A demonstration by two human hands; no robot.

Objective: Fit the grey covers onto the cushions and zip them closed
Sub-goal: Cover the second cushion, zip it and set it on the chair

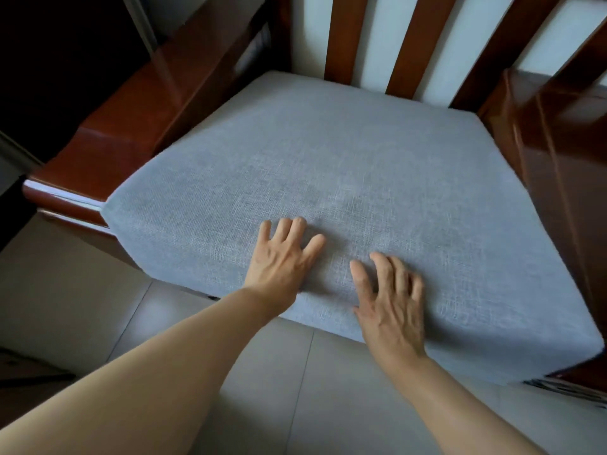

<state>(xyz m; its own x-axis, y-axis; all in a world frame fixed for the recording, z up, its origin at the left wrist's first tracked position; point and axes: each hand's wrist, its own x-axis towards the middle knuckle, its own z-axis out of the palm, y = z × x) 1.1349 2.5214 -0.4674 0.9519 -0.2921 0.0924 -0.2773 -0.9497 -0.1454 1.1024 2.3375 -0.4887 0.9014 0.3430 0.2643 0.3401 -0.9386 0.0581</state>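
Observation:
A cushion in a grey woven cover point(328, 165) lies flat on the seat of a dark red wooden chair. The fabric is smooth across the top and over the front edge; no zip shows. My left hand point(282, 257) lies flat on the cushion near its front edge, fingers straight and spread. My right hand point(391, 300) is just to its right, over the front edge, with fingers spread and slightly bent on the fabric. Neither hand holds anything.
The chair's left armrest point(138, 126) and right armrest point(558, 142) flank the cushion. Wooden back slats point(417, 37) rise behind it against a white wall. Pale floor tiles point(279, 389) lie below the seat's front.

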